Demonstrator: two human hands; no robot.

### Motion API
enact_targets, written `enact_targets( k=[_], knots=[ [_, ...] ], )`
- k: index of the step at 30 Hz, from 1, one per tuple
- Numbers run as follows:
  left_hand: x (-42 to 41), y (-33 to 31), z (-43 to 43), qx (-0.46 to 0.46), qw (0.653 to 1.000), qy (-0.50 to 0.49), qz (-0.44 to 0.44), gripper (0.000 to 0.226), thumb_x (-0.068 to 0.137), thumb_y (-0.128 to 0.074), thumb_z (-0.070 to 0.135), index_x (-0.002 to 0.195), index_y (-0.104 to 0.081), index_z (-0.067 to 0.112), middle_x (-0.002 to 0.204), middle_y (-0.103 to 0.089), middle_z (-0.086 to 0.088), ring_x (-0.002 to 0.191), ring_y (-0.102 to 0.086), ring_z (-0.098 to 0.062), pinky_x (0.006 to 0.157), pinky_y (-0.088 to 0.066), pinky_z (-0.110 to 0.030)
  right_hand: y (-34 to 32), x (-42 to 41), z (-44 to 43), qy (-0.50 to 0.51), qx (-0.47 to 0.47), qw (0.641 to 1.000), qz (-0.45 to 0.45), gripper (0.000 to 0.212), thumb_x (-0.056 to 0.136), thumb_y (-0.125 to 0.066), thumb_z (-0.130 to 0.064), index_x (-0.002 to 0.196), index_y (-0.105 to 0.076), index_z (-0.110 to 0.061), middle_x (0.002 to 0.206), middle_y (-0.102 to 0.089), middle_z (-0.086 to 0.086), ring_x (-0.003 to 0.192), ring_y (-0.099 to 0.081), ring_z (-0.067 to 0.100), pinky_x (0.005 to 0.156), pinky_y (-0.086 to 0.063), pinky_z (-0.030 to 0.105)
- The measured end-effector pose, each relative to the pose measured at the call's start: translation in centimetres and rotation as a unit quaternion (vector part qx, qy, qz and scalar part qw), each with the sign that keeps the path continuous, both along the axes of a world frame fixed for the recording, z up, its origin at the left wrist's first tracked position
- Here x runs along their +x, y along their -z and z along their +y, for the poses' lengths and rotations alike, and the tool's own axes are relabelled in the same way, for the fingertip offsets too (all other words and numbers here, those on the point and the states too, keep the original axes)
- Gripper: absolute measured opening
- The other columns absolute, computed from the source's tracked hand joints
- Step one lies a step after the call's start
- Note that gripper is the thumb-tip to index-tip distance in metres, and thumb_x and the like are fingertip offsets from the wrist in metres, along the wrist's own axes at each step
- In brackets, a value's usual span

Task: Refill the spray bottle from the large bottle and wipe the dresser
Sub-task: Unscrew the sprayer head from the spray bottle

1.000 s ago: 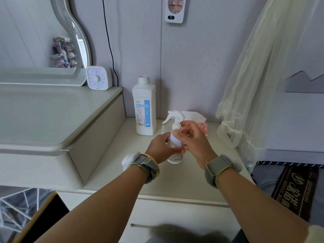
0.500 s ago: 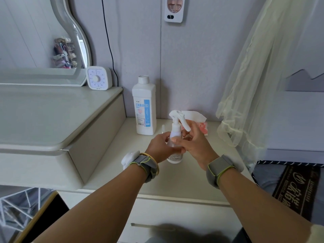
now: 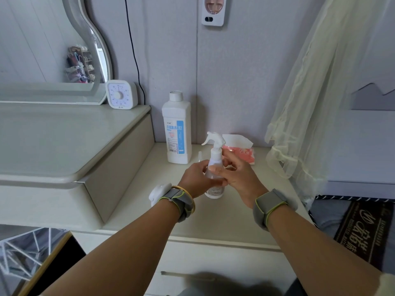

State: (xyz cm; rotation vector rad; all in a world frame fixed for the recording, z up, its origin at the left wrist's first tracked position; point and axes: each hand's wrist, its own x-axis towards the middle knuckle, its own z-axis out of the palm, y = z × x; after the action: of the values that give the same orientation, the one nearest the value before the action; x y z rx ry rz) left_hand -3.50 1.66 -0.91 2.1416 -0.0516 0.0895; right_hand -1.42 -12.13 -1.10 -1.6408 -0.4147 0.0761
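A small clear spray bottle (image 3: 214, 190) with a white trigger head (image 3: 214, 138) stands upright on the low dresser top (image 3: 213, 221). My left hand (image 3: 195, 178) grips its body from the left. My right hand (image 3: 236, 171) pinches the white collar below the trigger head. The large white bottle (image 3: 177, 129) with a blue label stands capped against the wall, just behind and left of my hands. The spray bottle's middle is hidden by my fingers.
A pink tissue pack (image 3: 241, 153) with a white sheet sticking up lies behind my right hand. A white timer (image 3: 120, 94) and a mirror (image 3: 53, 50) sit on the raised dresser top at left. A sheer curtain (image 3: 316, 92) hangs at right.
The trigger head has turned: its nozzle pointed left, then right, and now points left again. My right fingers have shifted on the collar. The bottle's base stays in place.
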Motion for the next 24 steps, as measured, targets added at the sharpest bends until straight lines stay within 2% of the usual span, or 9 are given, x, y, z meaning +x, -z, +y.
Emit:
enact_targets(
  k=[3, 7, 10, 12, 14, 17, 19, 22, 24],
  knots=[
    [0.0, 0.0, 0.0, 0.001, 1.0, 0.002, 0.002, 0.05, 0.072, -0.08, 0.03, 0.118, -0.062, 0.025, 0.102, -0.065, 0.006, 0.093, -0.059, -0.015, 0.072, -0.043, -0.021, 0.1, 0.0, 0.0, 0.026, 0.014, 1.0, 0.008, 0.065, 0.056, -0.083, -0.047, 0.115, -0.055, -0.046, 0.104, -0.056, 0.022, 0.095, -0.064, 0.037, 0.077, -0.06, 0.046],
    [-0.2, -0.1, 0.0, -0.007, 1.0, -0.002, -0.005, 0.047, 0.072, -0.081, 0.029, 0.115, -0.063, 0.024, 0.1, -0.065, 0.005, 0.091, -0.059, -0.014, 0.071, -0.043, -0.021, -0.3, -0.3, 0.1, 0.001, -0.004, 1.0, -0.001, 0.056, 0.062, -0.079, -0.053, 0.114, -0.062, -0.043, 0.113, -0.054, 0.028, 0.103, -0.061, 0.045, 0.082, -0.057, 0.057],
    [-0.2, -0.1, 0.0, 0.001, 1.0, -0.008, -0.005, 0.049, 0.073, -0.08, 0.03, 0.118, -0.061, 0.022, 0.099, -0.062, 0.007, 0.091, -0.057, -0.014, 0.07, -0.042, -0.02, -0.5, -0.3, 0.2, 0.021, -0.019, 1.0, -0.011, 0.061, 0.06, -0.079, -0.056, 0.116, -0.057, -0.048, 0.105, -0.058, 0.02, 0.099, -0.064, 0.036, 0.084, -0.058, 0.053],
    [-0.2, -0.1, -0.1, 0.004, 1.0, -0.014, 0.001, 0.051, 0.073, -0.08, 0.031, 0.118, -0.06, 0.02, 0.098, -0.06, 0.008, 0.089, -0.056, -0.013, 0.064, -0.039, -0.016, -0.4, -0.2, 0.4, 0.062, -0.019, 0.998, -0.019, 0.062, 0.06, -0.08, -0.054, 0.114, -0.054, -0.043, 0.106, -0.06, 0.016, 0.098, -0.065, 0.032, 0.083, -0.058, 0.051],
    [-0.2, -0.1, 0.0, 0.004, 1.0, -0.018, 0.004, 0.049, 0.072, -0.081, 0.032, 0.115, -0.06, 0.02, 0.096, -0.06, 0.008, 0.086, -0.056, -0.012, 0.062, -0.039, -0.014, -0.4, -0.2, 0.7, 0.098, -0.01, 0.995, -0.033, 0.046, 0.067, -0.08, -0.044, 0.105, -0.056, -0.035, 0.104, -0.062, 0.017, 0.095, -0.065, 0.033, 0.081, -0.058, 0.052],
    [-0.1, 0.1, 0.0, 0.002, 1.0, -0.014, -0.001, 0.048, 0.071, -0.082, 0.032, 0.113, -0.062, 0.023, 0.097, -0.063, 0.007, 0.087, -0.057, -0.013, 0.064, -0.04, -0.015, -0.4, -0.3, 0.9, 0.1, 0.009, 0.994, -0.038, 0.019, 0.078, -0.071, -0.038, 0.095, -0.063, -0.043, 0.103, -0.066, 0.012, 0.098, -0.065, 0.029, 0.085, -0.056, 0.053],
    [0.0, 0.1, -0.1, 0.007, 1.0, -0.011, -0.002, 0.046, 0.071, -0.081, 0.033, 0.112, -0.062, 0.025, 0.097, -0.063, 0.008, 0.087, -0.057, -0.013, 0.064, -0.04, -0.014, -0.5, -0.5, 0.9, 0.083, 0.019, 0.996, -0.032, 0.025, 0.076, -0.067, -0.047, 0.1, -0.063, -0.045, 0.105, -0.067, 0.006, 0.1, -0.066, 0.026, 0.087, -0.056, 0.053],
    [0.0, 0.1, 0.0, 0.01, 1.0, -0.012, -0.002, 0.042, 0.073, -0.08, 0.03, 0.11, -0.06, 0.025, 0.094, -0.06, 0.009, 0.085, -0.056, -0.012, 0.063, -0.04, -0.015, -0.5, -0.6, 1.0, 0.091, 0.002, 0.995, -0.037, 0.054, 0.069, -0.072, -0.053, 0.115, -0.055, -0.032, 0.109, -0.065, 0.001, 0.1, -0.066, 0.024, 0.087, -0.057, 0.049],
    [0.0, 0.1, -0.1, 0.01, 1.0, -0.015, 0.001, 0.045, 0.074, -0.08, 0.031, 0.113, -0.06, 0.024, 0.096, -0.06, 0.008, 0.087, -0.057, -0.013, 0.065, -0.041, -0.018, -0.8, -0.8, 1.1, 0.107, -0.007, 0.993, -0.047, 0.042, 0.077, -0.073, -0.042, 0.112, -0.055, -0.027, 0.108, -0.065, 0.0, 0.099, -0.065, 0.021, 0.088, -0.057, 0.047]
  ],
)
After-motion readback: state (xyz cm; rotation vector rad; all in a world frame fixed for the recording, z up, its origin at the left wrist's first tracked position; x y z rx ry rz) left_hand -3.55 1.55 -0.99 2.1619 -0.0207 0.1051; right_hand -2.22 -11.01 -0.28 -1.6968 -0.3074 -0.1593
